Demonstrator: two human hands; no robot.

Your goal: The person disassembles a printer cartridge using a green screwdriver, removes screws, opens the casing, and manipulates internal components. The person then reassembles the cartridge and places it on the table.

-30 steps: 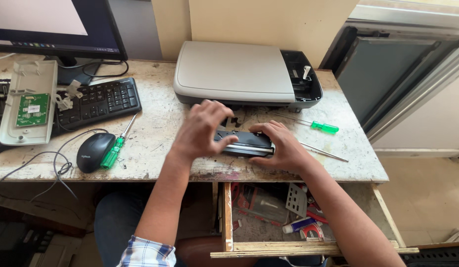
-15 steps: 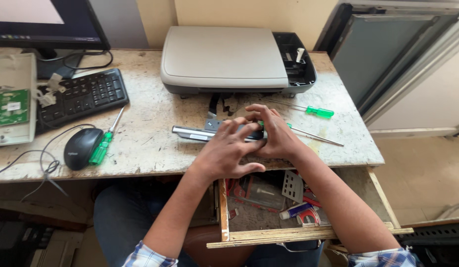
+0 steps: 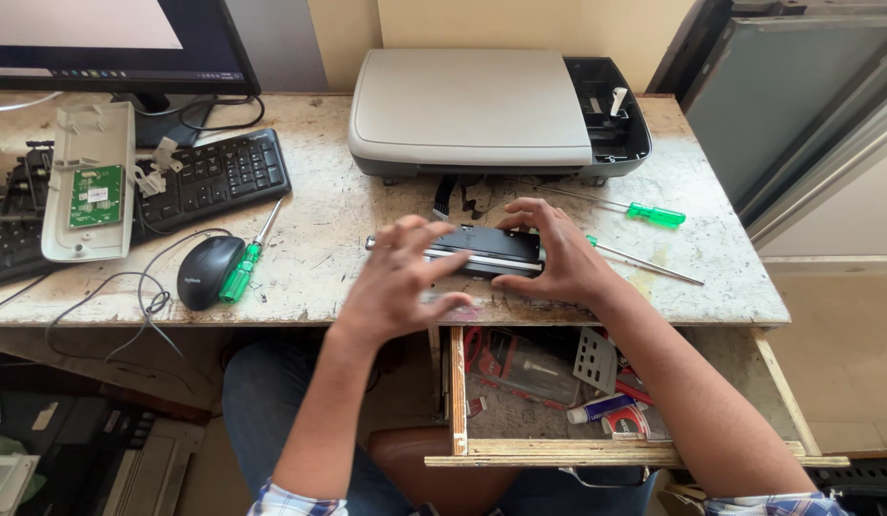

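Held part: a long black oblong module with a silver metal rod along its near edge (image 3: 482, 250) lies flat on the desk, at the middle of the view, just in front of the printer.
Left hand: the left hand (image 3: 405, 282) has its fingers spread wide over the module's nine o'clock end; the fingertips look to touch it, though blur makes the contact uncertain.
Right hand: the right hand (image 3: 553, 253) grips the module's three o'clock end, thumb on the near edge and fingers curled over the far edge.
Desk: a worn, scratched white-topped desk (image 3: 338, 229) carries everything.
Printer: a grey flatbed printer with an open black compartment on its side (image 3: 482, 110) stands at twelve o'clock from the hands.
Screwdrivers: a green-handled screwdriver (image 3: 644, 212) lies at two o'clock, a second thin metal shaft (image 3: 654, 266) at three o'clock, and another green-handled screwdriver (image 3: 245, 263) at nine o'clock, just beside a black computer mouse (image 3: 206, 270).
Far side at ten o'clock: a black keyboard (image 3: 214, 177), with a pale grey plastic cover bearing a green circuit board (image 3: 88, 186) laid on it.
Drawer: an open wooden drawer (image 3: 616, 449) at six o'clock holds mixed small items.
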